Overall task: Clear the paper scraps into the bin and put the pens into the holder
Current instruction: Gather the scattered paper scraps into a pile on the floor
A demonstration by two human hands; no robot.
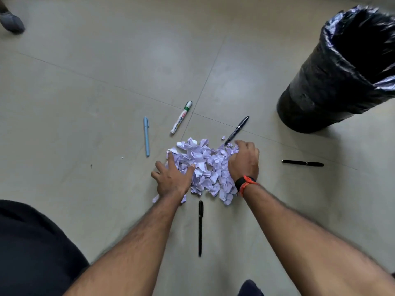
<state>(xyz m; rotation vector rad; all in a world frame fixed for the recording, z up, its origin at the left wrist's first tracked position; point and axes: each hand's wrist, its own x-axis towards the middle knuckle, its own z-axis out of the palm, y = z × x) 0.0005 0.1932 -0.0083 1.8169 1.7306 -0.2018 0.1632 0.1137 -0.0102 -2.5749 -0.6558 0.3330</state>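
Heap of scraps (205, 165) on floor (85, 103): left hand (173, 180) splayed on it (grip open); right hand (244, 162) grip curled round its edge.

Right edge cuts the bin (316, 92); paper scraps (205, 165) cover fingertips of the right hand (243, 161).

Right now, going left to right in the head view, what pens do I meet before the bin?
Light blue pen, green-capped marker, nearest black pen, glossy dark pen, far-right black pen, bin.

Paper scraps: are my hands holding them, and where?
The left hand presses the left edge of the paper scraps; the right hand curls round their right side.
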